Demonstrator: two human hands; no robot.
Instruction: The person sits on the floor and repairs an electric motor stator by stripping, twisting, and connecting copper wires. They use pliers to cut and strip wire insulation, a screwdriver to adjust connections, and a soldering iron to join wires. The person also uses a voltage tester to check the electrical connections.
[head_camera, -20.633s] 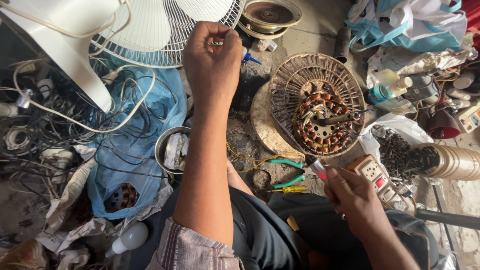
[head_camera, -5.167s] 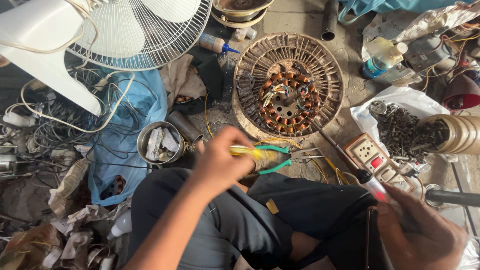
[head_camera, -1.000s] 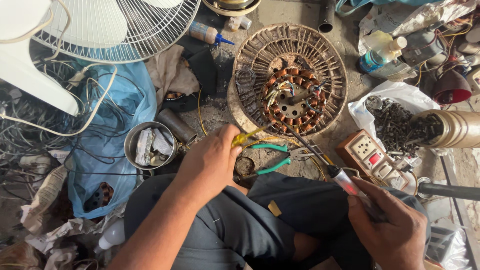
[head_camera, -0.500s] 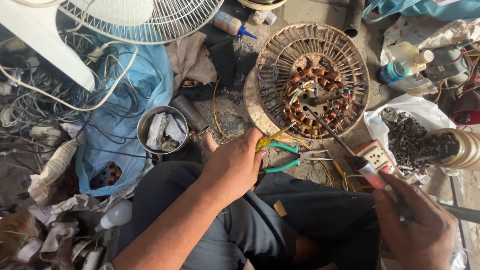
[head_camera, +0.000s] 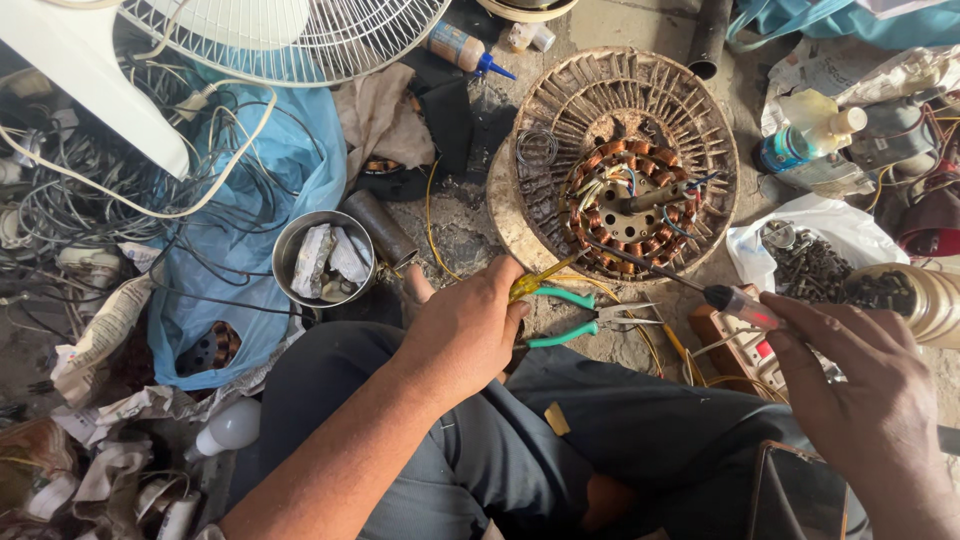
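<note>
A: Entry. What differs from half a second back?

B: The left hand (head_camera: 465, 335) has settled lower, its fingertips closed on the yellow end of a thin wire (head_camera: 532, 285), right above the green-handled pliers (head_camera: 585, 320) lying on the floor. The right hand (head_camera: 870, 400) is a little further right, and the probe shaft now runs cleanly into the motor windings.

A: Meaning for the work in hand?

B: Judging only from the layout, both ends of a test or soldering contact look set up: wire pinched on one side, tip placed on the other. Five seconds ago the left hand held something yellow further from the motor.

A: Grip state, left?

B: Closed, thumb and forefinger pinching the wire. The pliers are just beside the knuckles; whether they touch I cannot tell.

A: Right?

B: Closed around the red-and-clear handle of the probe tool (head_camera: 740, 303), fingers wrapped, tip resting among the copper coils of the fan motor (head_camera: 625, 165).

A: Where does the motor sit?

B: On the floor, ahead of the knees, inside its round ribbed housing, shaft pointing right.

A: Surroundings?

B: Steel bowl (head_camera: 320, 258) of scraps to the left, white fan guard (head_camera: 290, 40) top left, a power strip (head_camera: 730, 345) under the right hand, a bag of screws (head_camera: 815, 265) near it
</note>
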